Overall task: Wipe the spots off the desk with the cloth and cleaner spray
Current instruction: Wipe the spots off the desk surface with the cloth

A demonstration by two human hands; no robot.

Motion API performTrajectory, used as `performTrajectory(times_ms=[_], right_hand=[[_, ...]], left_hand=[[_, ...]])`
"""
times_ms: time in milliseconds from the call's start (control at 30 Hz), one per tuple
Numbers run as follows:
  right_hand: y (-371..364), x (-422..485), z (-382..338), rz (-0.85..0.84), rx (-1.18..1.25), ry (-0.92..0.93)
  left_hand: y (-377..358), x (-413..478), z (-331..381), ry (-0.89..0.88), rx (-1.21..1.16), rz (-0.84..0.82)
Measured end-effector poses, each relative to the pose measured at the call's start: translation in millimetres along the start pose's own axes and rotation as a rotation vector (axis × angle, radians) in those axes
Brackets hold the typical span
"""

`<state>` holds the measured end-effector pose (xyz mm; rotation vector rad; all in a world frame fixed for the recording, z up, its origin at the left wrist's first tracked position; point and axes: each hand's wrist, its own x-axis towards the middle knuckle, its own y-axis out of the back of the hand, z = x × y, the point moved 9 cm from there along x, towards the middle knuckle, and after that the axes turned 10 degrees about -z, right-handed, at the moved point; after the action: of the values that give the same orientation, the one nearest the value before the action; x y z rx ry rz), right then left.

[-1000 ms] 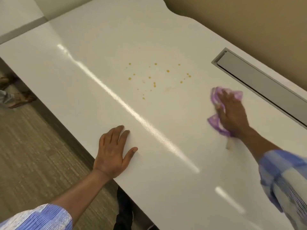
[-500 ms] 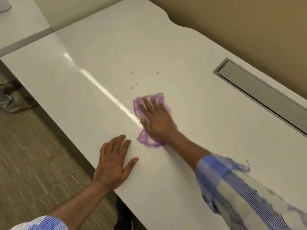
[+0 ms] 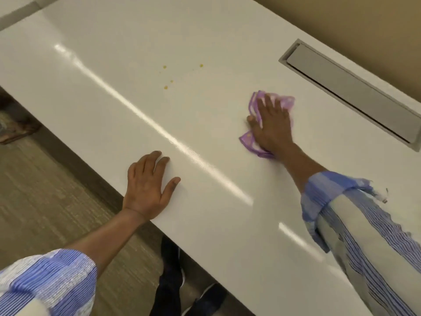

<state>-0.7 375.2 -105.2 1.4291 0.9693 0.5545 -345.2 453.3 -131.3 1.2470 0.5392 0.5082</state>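
Head view: right hand (image 3: 272,124) on cloth (image 3: 286,101)

No text, label, brand, number or sign could be read anywhere in view.
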Motion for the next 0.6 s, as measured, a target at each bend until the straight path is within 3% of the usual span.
performTrajectory(times_ms=[167, 233, 300, 367, 500, 600], right_hand=[[-74, -173, -160, -0.043, 0.042, 0.465], [-95, -243, -162, -0.117, 0.009, 0.592], [-93, -269, -118, -0.135, -0.032, 0.644], [-76, -258, -45, -0.112, -0.076, 0.502], [-30, -222, 102, -0.004, -0.027, -0.052], [-38, -227, 79, 0.022, 0.033, -0.217]], left_hand=[[4, -1, 2, -0.011, -0.027, 0.003], [6, -2, 4, -0.024, -0.028, 0.014], [6, -2, 5, -0.028, -0.028, 0.012], [6, -3, 4, -0.03, -0.021, 0.01], [7, -3, 9, -0.042, -0.003, 0.003], [11, -7, 18, -0.048, 0.056, -0.003]])
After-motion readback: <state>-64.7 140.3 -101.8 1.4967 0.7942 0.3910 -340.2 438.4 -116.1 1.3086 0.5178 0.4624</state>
